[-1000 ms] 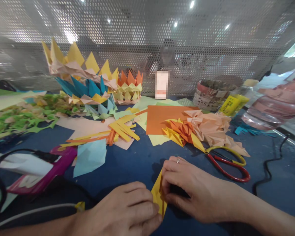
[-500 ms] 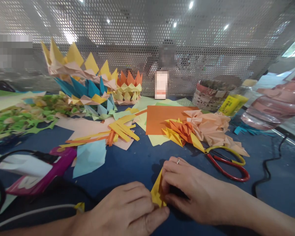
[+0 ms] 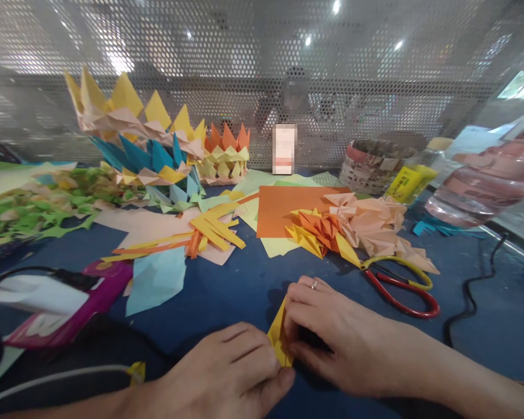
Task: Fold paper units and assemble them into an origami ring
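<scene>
A small piece of folded yellow paper is pinched between my two hands just above the blue table. My left hand closes on its lower left side, thumb along the bottom edge. On the right side, my right hand, with a ring on one finger, grips the paper with curled fingers. Part of the paper is hidden behind the fingers. Scissors with red and yellow handles lie beyond my right hand. Folded orange and yellow paper pieces lie farther back, next to peach folded pieces.
Stacked paper crowns stand at the back left, beside green paper scraps. An orange sheet and yellow strips lie mid-table. A purple device with a cable is at left. Bottles and a round basket stand back right.
The view has shifted slightly, so everything sits a little farther left. My left thumb has drawn in a little along the paper's lower edge; both hands still hold it.
</scene>
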